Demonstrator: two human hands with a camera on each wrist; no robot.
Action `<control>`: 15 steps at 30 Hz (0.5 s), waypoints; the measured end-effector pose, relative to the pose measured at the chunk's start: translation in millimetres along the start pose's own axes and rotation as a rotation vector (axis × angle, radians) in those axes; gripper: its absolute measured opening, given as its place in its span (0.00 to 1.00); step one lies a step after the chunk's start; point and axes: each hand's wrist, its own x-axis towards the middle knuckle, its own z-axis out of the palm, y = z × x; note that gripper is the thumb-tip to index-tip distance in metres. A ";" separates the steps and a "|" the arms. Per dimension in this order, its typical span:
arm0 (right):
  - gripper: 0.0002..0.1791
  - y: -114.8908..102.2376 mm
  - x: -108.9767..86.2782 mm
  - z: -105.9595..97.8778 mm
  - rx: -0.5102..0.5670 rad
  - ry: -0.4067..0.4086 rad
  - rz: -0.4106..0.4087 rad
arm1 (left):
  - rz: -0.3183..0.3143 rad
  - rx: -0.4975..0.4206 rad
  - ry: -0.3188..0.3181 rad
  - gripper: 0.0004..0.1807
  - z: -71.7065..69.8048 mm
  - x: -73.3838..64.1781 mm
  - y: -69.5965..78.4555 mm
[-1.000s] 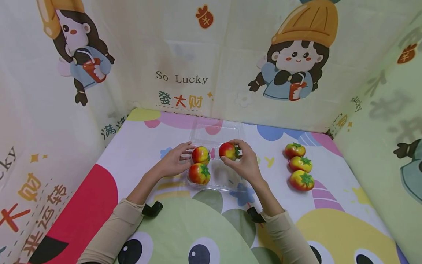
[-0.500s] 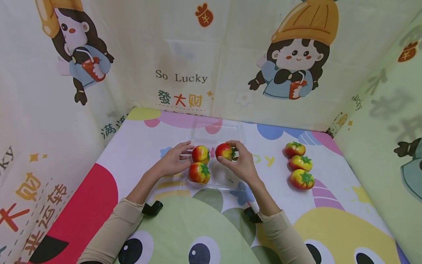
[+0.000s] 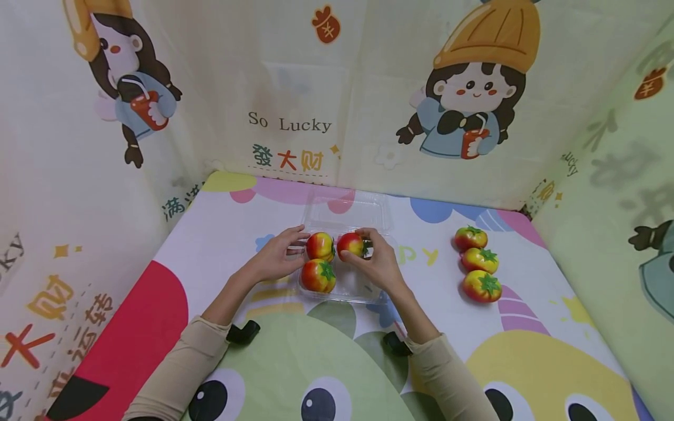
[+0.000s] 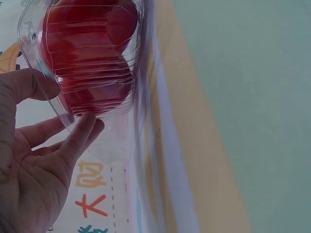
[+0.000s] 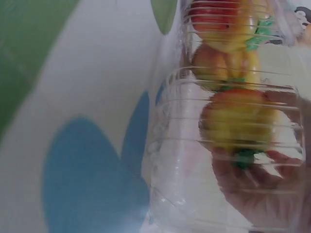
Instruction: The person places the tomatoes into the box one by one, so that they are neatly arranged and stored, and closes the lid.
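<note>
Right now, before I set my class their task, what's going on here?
A person's right grip holds a red-yellow fruit inside an open clear box, while the left grip touches the box's left side. Two fruits sit in the box's left half; three more lie on the cloth to the right.

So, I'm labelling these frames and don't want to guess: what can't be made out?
Head view: part of the held fruit, covered by the right hand.
Left wrist view: the top of the upper fruit and base of the left hand, cut off by the picture's top and left edges.
Right wrist view: the right hand's fine detail, blurred and seen through the clear container.
</note>
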 end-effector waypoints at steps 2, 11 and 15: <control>0.33 0.9 0.9 1.9 -0.011 -0.007 0.016 | 0.000 0.004 -0.002 0.31 0.2 0.0 -0.8; 0.32 0.9 3.2 6.0 -0.023 -0.007 0.032 | -0.018 -0.006 -0.008 0.32 0.8 0.2 -0.4; 0.32 -0.7 2.9 6.8 -0.047 0.000 0.033 | -0.010 -0.015 -0.010 0.32 0.1 0.4 -0.7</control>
